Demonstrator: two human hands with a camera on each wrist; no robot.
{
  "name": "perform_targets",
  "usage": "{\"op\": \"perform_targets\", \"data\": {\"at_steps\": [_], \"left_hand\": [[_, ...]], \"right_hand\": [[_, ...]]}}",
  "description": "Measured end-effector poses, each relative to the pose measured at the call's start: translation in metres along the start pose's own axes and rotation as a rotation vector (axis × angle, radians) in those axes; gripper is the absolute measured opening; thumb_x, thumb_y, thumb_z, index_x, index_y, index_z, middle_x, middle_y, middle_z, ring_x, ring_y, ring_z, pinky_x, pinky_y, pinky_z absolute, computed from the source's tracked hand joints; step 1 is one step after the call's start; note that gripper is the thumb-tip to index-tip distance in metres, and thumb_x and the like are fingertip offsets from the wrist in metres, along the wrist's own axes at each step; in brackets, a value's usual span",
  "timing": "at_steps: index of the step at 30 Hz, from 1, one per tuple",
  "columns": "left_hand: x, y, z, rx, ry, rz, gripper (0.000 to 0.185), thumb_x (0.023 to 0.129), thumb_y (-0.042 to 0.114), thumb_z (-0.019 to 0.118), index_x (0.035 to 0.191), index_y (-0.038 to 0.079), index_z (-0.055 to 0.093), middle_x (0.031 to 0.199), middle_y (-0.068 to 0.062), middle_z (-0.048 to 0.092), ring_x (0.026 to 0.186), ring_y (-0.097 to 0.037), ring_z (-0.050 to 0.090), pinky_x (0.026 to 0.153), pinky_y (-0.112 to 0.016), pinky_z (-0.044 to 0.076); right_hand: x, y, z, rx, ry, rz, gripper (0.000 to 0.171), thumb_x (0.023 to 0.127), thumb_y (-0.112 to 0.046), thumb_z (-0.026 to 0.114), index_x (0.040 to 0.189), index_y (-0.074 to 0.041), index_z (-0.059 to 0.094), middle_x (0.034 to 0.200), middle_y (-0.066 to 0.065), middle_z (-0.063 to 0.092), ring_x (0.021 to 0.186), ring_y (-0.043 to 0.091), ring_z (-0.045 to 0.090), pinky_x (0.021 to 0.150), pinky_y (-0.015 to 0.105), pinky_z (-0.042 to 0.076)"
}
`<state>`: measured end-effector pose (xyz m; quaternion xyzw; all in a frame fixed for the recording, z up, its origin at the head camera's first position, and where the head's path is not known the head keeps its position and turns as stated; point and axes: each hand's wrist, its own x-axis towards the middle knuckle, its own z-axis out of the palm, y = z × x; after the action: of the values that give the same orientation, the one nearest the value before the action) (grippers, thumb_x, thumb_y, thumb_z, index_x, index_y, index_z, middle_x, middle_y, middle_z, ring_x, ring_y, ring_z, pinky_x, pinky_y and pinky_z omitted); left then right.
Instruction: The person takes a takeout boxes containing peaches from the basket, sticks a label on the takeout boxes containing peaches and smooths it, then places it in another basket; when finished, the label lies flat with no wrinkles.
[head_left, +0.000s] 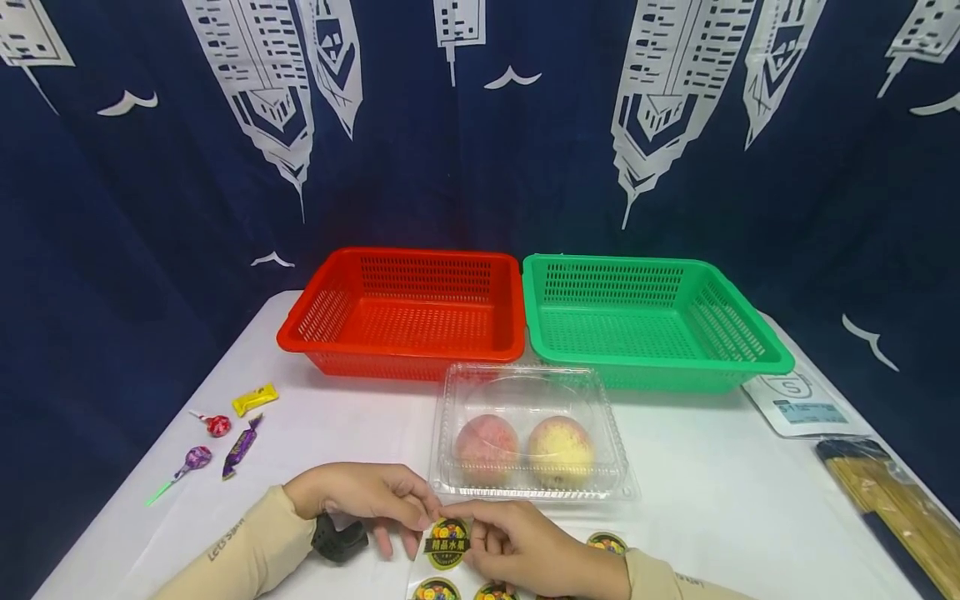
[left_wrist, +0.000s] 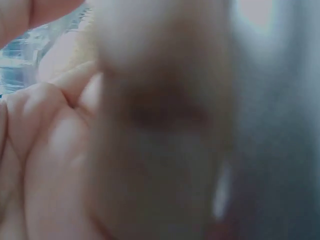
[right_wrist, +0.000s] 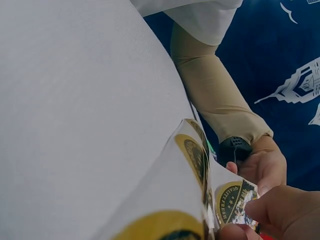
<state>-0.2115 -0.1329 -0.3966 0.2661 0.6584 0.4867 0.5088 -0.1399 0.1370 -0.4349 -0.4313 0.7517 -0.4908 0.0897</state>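
A sheet of round black-and-gold fruit stickers is held up near the table's front edge. My left hand pinches its upper left corner between thumb and fingers. My right hand grips the same sheet beside the top left sticker, index finger reaching to the left fingertips. In the right wrist view the sheet bends upward, with the right thumb and finger on its edge. Just beyond the hands stands a clear lidded plastic box holding a pink peach and a yellowish peach. Blurred fingers fill the left wrist view.
A red basket and a green basket stand side by side at the back. Wrapped candies and lollipops lie on the left. At right are a white scale and a bagged wooden item.
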Motion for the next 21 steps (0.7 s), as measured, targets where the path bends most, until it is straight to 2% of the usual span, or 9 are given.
{"op": "perform_targets", "data": {"at_steps": [4,8,11,21], "left_hand": [[0.003,-0.003,0.001,-0.035,-0.001,0.019,0.037,0.102,0.002,0.062,0.136,-0.013,0.063,0.091,0.004,0.077,0.082,-0.005,0.073,0.064,-0.016,0.058],[0.006,-0.006,0.003,-0.076,-0.008,0.047,0.037,0.103,-0.002,0.062,0.136,-0.017,0.060,0.092,0.007,0.075,0.082,-0.003,0.071,0.067,-0.017,0.059],[0.008,-0.008,0.006,-0.100,-0.018,0.065,0.037,0.102,-0.004,0.060,0.135,-0.020,0.058,0.093,0.007,0.074,0.080,0.000,0.069,0.068,-0.016,0.060],[0.012,-0.007,0.012,-0.123,-0.042,0.076,0.034,0.103,-0.003,0.060,0.135,-0.014,0.061,0.090,0.008,0.071,0.078,0.000,0.070,0.067,-0.016,0.060]], "right_hand": [[-0.001,0.004,0.002,0.023,-0.001,-0.033,0.054,0.101,0.005,0.067,0.153,0.000,0.056,0.082,0.004,0.063,0.066,-0.014,0.046,0.050,0.016,0.052],[-0.002,0.010,0.003,-0.054,0.009,-0.126,0.051,0.098,0.009,0.068,0.148,0.004,0.058,0.081,0.005,0.064,0.070,-0.015,0.045,0.053,0.013,0.050],[-0.002,0.013,0.004,-0.094,0.020,-0.165,0.047,0.095,0.012,0.069,0.141,0.002,0.063,0.081,0.005,0.064,0.072,-0.015,0.044,0.054,0.012,0.050],[0.001,0.020,0.008,-0.160,0.090,-0.232,0.036,0.092,0.012,0.075,0.123,-0.006,0.067,0.080,0.004,0.065,0.073,-0.014,0.049,0.057,0.010,0.051]]}}
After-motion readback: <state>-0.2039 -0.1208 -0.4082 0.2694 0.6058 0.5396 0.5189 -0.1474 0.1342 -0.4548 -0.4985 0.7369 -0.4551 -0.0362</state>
